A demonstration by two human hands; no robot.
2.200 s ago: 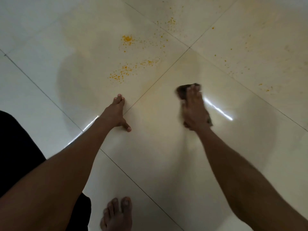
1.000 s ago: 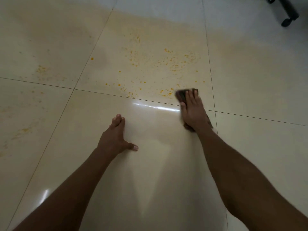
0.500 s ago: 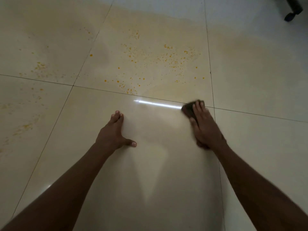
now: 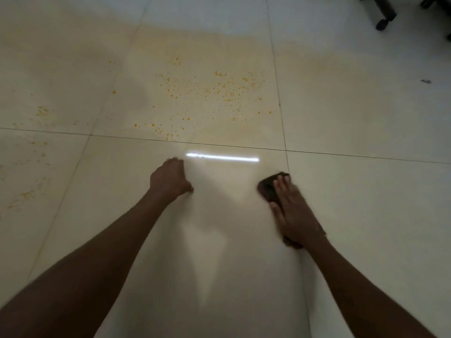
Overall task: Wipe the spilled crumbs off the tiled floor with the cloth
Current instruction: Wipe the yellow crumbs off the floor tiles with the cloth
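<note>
Orange crumbs [image 4: 207,93] lie scattered over the cream tile ahead of me, beyond a grout line. More crumbs [image 4: 31,152] dot the tiles at the far left. My right hand [image 4: 292,211] lies flat with straight fingers on a dark brown cloth [image 4: 268,189], pressing it to the tiled floor [image 4: 353,203] next to a grout line. The cloth sticks out past my fingertips and behind my wrist. My left hand [image 4: 169,179] rests on the floor, fingers forward and thumb out to the right, holding nothing.
A black chair base with castors [image 4: 383,18] stands at the top right corner. A small dark speck [image 4: 425,81] lies on the right-hand tile. A bright strip of reflected light [image 4: 222,157] sits between my hands.
My right hand has drawn the cloth back toward me, away from the crumbs and across the grout line. My left hand has stayed planted on the floor.
</note>
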